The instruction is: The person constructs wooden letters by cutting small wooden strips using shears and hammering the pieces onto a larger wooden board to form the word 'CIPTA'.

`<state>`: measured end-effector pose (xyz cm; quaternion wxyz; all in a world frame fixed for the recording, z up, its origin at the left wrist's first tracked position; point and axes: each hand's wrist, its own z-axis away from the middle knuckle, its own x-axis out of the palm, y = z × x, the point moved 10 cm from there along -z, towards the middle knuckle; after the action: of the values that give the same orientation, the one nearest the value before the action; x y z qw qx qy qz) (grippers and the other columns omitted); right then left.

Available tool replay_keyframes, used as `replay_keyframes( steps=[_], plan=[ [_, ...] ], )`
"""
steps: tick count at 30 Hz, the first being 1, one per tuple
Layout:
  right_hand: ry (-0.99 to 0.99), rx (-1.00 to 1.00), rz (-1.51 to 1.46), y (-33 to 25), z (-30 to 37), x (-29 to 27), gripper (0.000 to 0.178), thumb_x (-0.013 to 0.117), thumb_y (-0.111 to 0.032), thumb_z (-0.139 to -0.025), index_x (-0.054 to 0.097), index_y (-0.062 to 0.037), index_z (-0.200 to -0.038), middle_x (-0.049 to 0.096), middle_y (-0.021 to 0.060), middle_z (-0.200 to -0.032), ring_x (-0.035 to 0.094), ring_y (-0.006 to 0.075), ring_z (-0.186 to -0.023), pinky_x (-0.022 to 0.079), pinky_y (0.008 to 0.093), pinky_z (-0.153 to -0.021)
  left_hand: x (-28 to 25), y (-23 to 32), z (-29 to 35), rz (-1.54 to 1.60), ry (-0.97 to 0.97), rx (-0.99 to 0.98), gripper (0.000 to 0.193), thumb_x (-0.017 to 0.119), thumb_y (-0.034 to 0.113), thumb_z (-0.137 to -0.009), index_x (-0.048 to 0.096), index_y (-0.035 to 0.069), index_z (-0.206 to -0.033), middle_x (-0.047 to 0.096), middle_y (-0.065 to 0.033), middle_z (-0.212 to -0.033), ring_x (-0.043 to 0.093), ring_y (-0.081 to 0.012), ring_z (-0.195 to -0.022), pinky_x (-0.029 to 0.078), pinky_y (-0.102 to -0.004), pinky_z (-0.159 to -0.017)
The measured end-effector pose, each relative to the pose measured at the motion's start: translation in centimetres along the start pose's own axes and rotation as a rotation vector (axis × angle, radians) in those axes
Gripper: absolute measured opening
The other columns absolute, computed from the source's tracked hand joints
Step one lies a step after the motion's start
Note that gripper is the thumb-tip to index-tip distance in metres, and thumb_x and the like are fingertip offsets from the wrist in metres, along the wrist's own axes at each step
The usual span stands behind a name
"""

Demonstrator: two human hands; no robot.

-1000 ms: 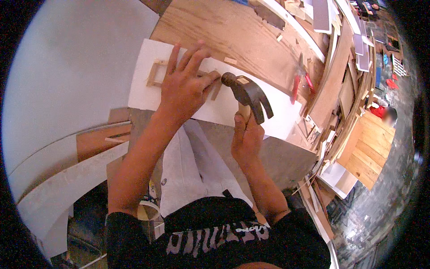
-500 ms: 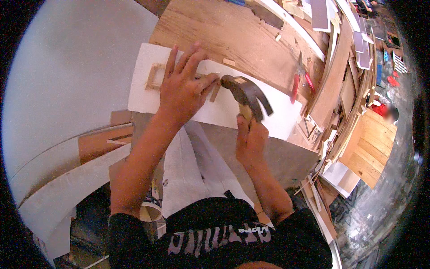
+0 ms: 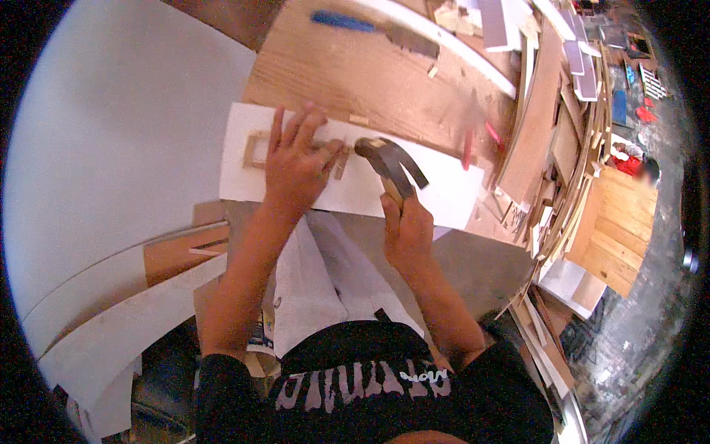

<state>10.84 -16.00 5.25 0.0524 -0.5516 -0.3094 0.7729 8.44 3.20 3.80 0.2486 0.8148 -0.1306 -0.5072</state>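
Right hand point(image 3: 407, 231) clenched on claw hammer point(image 3: 390, 164) handle, head over white board point(image 3: 451, 198) near its middle. Left hand point(image 3: 296, 164) spread flat, pinning small wooden frame point(image 3: 257, 150) toward board's left edge. Beyond: brown plywood sheet point(image 3: 370, 78), blue-handled tool point(image 3: 373, 28) at its far edge.

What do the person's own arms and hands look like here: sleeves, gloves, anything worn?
Both hands, left hand and right hand, are bare: no gloves, and no rings or watch visible. The forearms are uncovered; black sleeves begin near the elbows, belonging to a black top with pale lettering.
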Motion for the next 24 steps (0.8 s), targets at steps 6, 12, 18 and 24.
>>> replay_keyframes(
  steps=[6,12,18,24],
  plan=[
    [0.130,0.133,0.019,0.9,0.0,-4.9,0.036,0.056,-0.031,-0.101,0.061,0.0024,-0.114,0.068,0.0261,-0.091,0.066,0.0450,-0.084,0.051,0.0503,-0.075,-2.5,2.2,1.9,-0.118,-0.115,-0.088,0.065,0.071,0.032,-0.085,0.052,0.025,-0.146,0.033,-0.0134,-0.160,0.022,-0.0327,-0.151,0.008,-0.0563,-0.122],
    [0.299,0.124,0.173,3.8,-2.2,-7.0,0.037,0.061,-0.032,-0.097,0.060,-0.0035,-0.121,0.069,0.0178,-0.106,0.067,0.0387,-0.094,0.054,0.0494,-0.083,-6.6,-2.9,12.4,0.043,0.362,-0.802,0.074,0.075,0.023,-0.087,0.040,0.009,-0.151,0.041,-0.0226,-0.149,0.037,-0.0389,-0.140,0.028,-0.0524,-0.116],
    [0.154,0.237,0.272,3.8,-5.9,-6.3,0.042,0.059,-0.011,-0.093,0.055,-0.0101,-0.135,0.058,0.0094,-0.134,0.058,0.0313,-0.119,0.054,0.0413,-0.091,2.0,-8.0,16.6,1.461,0.067,-1.417,0.056,0.076,0.024,-0.091,0.047,-0.001,-0.131,0.057,-0.0159,-0.128,0.061,-0.0298,-0.112,0.056,-0.0424,-0.089],
    [0.145,0.133,0.246,5.6,-9.4,-4.8,0.051,0.058,-0.010,-0.091,0.053,-0.0167,-0.142,0.057,0.0074,-0.139,0.052,0.0314,-0.128,0.050,0.0458,-0.099,5.8,-9.8,17.4,1.331,-0.003,-1.299,0.043,0.071,0.020,-0.094,0.050,0.002,-0.127,0.062,-0.0141,-0.118,0.064,-0.0297,-0.105,0.055,-0.0466,-0.093]
  ],
)
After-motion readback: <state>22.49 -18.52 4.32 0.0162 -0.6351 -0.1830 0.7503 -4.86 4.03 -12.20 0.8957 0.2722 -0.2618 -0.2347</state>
